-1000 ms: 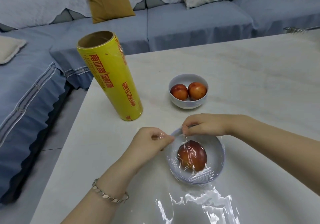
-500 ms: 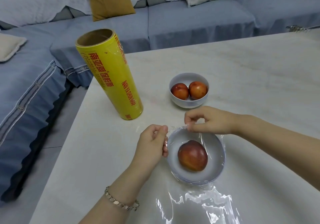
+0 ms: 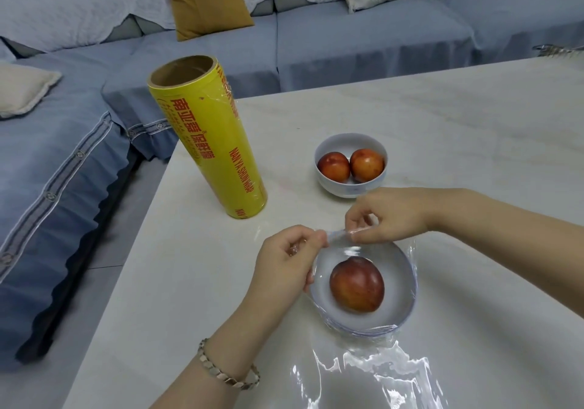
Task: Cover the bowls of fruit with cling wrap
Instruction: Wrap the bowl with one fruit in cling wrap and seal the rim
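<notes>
My left hand (image 3: 284, 260) and right hand (image 3: 387, 216) pinch 1 bunched edge of clear cling film (image 3: 337, 235) above the nearer white round bowl (image 3: 400, 265); uneven pulling may tear it.

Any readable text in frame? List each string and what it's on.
"南亚嘉 保鲜膜": large red characters running down the yellow cling wrap roll.
"NAN YA SHUN WRAP": red capitals down the same roll; the last two words are my best reading, and the text repeats, cut off, at the roll's right edge.
Small red print beside the large characters: too small to read.
Faint blue mark on the far bowl: not readable.
</notes>
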